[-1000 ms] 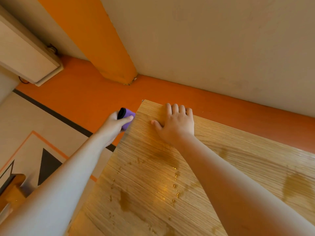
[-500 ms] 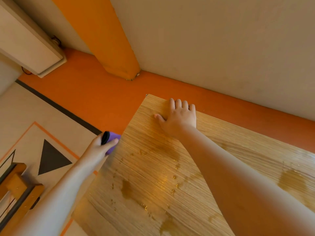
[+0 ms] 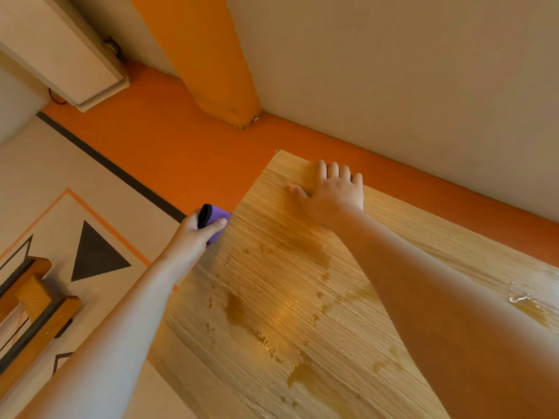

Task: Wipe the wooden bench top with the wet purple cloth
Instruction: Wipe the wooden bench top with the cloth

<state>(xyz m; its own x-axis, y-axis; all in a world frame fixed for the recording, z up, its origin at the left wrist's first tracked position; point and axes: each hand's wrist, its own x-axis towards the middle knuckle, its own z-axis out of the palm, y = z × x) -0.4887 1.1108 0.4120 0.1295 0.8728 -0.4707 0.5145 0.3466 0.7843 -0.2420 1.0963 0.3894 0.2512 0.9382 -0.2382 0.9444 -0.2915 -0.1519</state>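
Note:
The wooden bench top [image 3: 302, 297] fills the lower right of the head view, with wet patches and water beads across its grain. My left hand [image 3: 196, 234] grips the folded purple cloth [image 3: 216, 220], which has a dark edge, and presses it against the bench's left edge. Near the far left corner of the bench my right hand [image 3: 331, 195] lies flat on the wood, fingers together and holding nothing.
An orange floor strip [image 3: 169, 158] and a pale wall [image 3: 393, 71] with an orange column [image 3: 208, 55] lie beyond the bench. A wooden frame [image 3: 33, 309] stands on the patterned floor at the lower left. A white unit [image 3: 66, 55] hangs at the upper left.
My left hand slid the cloth along the bench's left edge towards me, then back a little away. My right hand has stayed flat near the far corner.

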